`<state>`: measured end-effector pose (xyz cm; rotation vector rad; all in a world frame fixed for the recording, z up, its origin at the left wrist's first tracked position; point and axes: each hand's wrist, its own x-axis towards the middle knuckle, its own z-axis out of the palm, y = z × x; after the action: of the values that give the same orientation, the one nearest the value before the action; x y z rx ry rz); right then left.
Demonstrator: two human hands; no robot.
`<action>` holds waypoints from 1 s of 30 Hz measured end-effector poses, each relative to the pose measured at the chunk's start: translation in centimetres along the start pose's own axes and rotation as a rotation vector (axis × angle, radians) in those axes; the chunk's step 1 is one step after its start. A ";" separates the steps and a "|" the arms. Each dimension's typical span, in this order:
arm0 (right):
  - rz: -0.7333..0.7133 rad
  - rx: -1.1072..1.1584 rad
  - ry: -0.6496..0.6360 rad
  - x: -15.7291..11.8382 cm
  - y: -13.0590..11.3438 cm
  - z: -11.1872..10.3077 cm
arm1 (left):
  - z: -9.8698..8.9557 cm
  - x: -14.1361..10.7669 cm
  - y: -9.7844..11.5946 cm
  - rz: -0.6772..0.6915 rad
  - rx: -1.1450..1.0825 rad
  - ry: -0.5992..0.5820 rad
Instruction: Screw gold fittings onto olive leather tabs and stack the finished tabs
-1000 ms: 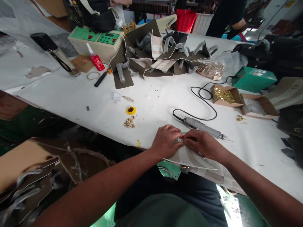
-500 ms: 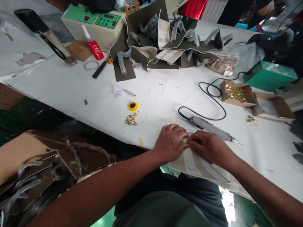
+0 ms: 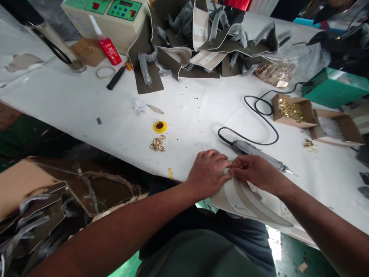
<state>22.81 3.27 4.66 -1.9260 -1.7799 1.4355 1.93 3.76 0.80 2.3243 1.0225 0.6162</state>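
The pale panel (image 3: 240,202) lies under your hands at the near edge of the table (image 3: 187,111), part of it reaching out over your lap. Your left hand (image 3: 206,173) holds it down, its fingers bent close together and its thumb near their tips. Your right hand (image 3: 256,173) has thumb and fingertips pinched together against your left thumb, at the panel's far end; you hide whatever may be between them. That spot looks unfinished, as both hands are busy there, but how much is done is hidden.

Just beyond your right hand lies the grey pen-shaped tool (image 3: 256,152), in neither hand. Left of it, gold rings (image 3: 158,144) sit loose beside the yellow dish (image 3: 156,127). To the right is an open box (image 3: 292,122) of small gold parts. Farther back are heaped dark panels (image 3: 150,81) with wrapped handles; whether those are finished you cannot tell from here.
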 end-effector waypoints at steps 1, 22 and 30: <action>0.005 0.027 -0.027 0.2 0.0 -0.1 | 0.0 0.0 0.0 0.001 0.001 -0.002; -0.107 0.074 0.098 -1.7 0.2 0.5 | 0.4 0.0 0.0 -0.003 0.069 0.019; -0.312 -0.594 0.742 -1.9 3.9 -2.2 | 0.7 -0.1 -0.3 0.012 0.057 0.053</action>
<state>27.37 1.63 4.29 -1.8984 -2.0680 0.0313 2.12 3.67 0.02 2.3763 1.0636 0.6643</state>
